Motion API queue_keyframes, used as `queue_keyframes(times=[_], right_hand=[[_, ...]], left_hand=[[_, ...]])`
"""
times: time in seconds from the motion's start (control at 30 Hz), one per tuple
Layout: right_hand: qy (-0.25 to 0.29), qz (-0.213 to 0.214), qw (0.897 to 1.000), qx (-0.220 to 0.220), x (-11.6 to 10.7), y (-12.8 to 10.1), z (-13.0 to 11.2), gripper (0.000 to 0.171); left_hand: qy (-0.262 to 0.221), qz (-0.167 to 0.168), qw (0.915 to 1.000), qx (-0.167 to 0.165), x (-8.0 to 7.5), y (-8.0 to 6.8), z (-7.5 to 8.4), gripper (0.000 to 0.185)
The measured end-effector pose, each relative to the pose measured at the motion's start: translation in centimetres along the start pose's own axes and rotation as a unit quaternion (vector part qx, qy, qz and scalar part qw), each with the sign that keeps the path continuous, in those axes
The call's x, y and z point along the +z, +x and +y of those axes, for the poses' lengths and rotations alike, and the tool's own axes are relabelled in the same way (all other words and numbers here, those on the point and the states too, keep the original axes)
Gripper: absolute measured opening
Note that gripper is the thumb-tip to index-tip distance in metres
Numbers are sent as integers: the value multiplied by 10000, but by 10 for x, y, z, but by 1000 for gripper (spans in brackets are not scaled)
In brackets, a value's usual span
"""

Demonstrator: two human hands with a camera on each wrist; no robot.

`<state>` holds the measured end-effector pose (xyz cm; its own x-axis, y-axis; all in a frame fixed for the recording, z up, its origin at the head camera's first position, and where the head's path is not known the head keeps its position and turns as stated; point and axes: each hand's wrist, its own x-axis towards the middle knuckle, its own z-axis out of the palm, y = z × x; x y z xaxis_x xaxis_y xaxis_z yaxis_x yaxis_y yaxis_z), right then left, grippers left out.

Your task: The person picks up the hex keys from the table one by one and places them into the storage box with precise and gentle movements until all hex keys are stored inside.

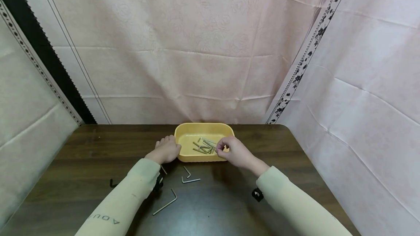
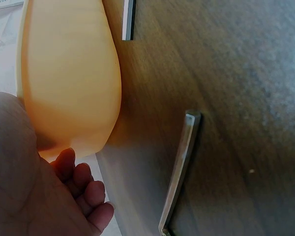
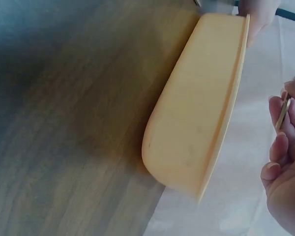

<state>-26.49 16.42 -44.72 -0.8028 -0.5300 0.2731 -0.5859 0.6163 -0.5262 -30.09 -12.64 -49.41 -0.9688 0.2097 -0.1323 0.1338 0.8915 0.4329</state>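
The yellow tray (image 1: 183,132) lies on the dark wooden table (image 1: 229,199) with its long axis running left to right, between the two hands. It is smooth plastic with rounded corners and sloping walls. Inside it, just left of the right hand (image 1: 234,152), a heap of thin metal hex keys (image 1: 205,145) lies crossed at mixed angles.

The right hand hovers over the tray's right end, fingers curled, pinching one slim hex key (image 3: 283,111) between thumb and fingertips. The left hand (image 1: 166,149) rests against the tray's left wall, fingers loosely bent and holding nothing.

Nearer the person than the left hand, three more L-shaped hex keys (image 1: 190,180) lie loose on the wood grain.
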Motion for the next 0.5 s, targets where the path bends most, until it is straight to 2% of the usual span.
queue_keyframes(times=[0.37,0.5], right_hand=[[25,-4,9993,380,4,20,18,11],[12,84,9969,777,11,28,25,10]], left_hand=[[-12,9,10000,-2,-1,0,0,35],[-28,-5,10000,-15,-2,-1,2,35]])
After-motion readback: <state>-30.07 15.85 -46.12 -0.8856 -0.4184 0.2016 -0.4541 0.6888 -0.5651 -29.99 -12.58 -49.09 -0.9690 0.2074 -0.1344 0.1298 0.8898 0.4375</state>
